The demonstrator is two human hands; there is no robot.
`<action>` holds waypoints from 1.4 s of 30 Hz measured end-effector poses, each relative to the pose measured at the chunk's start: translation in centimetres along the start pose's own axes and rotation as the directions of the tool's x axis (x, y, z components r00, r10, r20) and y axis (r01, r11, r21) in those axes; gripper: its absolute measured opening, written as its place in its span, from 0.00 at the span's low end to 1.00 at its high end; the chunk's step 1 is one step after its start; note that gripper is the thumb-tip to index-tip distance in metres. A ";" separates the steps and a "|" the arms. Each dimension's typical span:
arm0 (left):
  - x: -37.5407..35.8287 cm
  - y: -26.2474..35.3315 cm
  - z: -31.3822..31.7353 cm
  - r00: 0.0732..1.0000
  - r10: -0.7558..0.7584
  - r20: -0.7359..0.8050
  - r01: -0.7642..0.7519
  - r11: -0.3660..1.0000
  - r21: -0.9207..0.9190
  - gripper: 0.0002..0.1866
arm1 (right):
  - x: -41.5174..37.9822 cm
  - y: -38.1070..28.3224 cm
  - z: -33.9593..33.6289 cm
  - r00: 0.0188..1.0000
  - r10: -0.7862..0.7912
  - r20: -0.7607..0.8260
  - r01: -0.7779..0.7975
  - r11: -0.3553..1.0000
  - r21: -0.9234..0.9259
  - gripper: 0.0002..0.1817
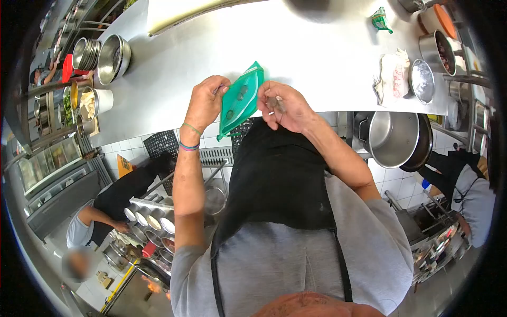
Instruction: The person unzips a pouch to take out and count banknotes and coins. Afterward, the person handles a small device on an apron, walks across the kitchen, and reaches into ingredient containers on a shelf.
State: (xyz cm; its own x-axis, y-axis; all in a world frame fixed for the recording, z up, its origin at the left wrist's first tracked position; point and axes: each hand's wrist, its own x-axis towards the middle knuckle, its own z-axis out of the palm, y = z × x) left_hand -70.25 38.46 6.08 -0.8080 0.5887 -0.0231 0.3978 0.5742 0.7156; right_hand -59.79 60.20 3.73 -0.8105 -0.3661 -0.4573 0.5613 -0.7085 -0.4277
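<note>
A green translucent plastic bag [242, 99] hangs over the near edge of the steel table, with a few small dark shapes showing on or through it. My left hand [208, 98] pinches its left edge between thumb and fingers. On the opposite side, my right hand [285, 107] is curled in, thumb and fingertips gripping at the bag's right edge. Something small and greyish shows among the right fingers, too unclear to name. The bag's narrow lower corner dangles in front of my black apron [280, 179].
Metal bowls [113, 59] stand at the table's left, a white tub [100, 104] below them. To the right are a clear bag [394, 79], a foil-like bowl [422, 81] and a large pot [393, 138]. Another green packet [380, 20] lies at the back. People work at both sides.
</note>
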 end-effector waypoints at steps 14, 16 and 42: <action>1.5 0.8 2.1 0.998 0.058 -0.010 -0.057 0.998 0.005 0.05 | 2.5 -1.1 1.0 0.810 -0.583 0.060 0.087 0.019 -0.996 0.10; 1.5 0.4 2.4 0.999 0.050 -0.006 -0.050 0.999 -0.015 0.05 | 3.0 -0.2 1.0 0.797 -0.539 0.275 0.072 -0.367 -0.927 0.07; 2.0 -3.2 2.6 0.946 -0.112 -0.304 0.061 0.983 -0.172 0.09 | 18.2 5.8 -4.6 0.832 -0.433 0.348 0.315 -0.148 -0.938 0.16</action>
State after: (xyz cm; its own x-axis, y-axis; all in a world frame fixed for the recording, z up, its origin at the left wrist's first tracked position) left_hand -71.96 39.26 1.94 -0.9413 0.3192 0.1103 0.2669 0.5031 0.8220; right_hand -70.49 52.23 -10.64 -0.9753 -0.2073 0.0761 -0.1814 0.5553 -0.8116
